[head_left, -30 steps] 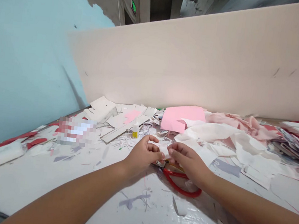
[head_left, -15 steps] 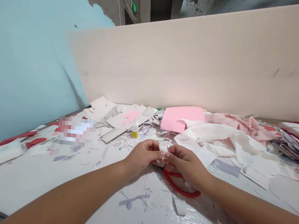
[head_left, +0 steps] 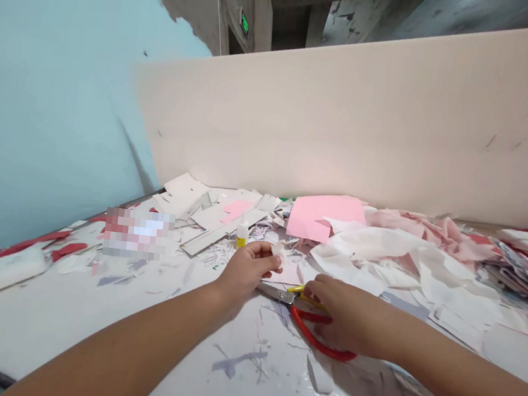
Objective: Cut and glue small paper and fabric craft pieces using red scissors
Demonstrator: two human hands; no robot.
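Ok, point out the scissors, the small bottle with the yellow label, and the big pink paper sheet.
Scissors [head_left: 321,339]: head view, on the red handle loop.
Small bottle [head_left: 240,242]: head view, on the yellow label.
Pink paper sheet [head_left: 326,216]: head view, on the middle of the sheet.

Your right hand sits on the red-handled scissors, and your left hand, pinching a paper scrap, is just beside them, so the scissors block the short way between your hands. Toward you, the white table gives open passage over flat paper bits. Beyond your left hand, the small glue bottle stands upright in the way. Heaped white paper lies to its right, and the tall board closes the far side.
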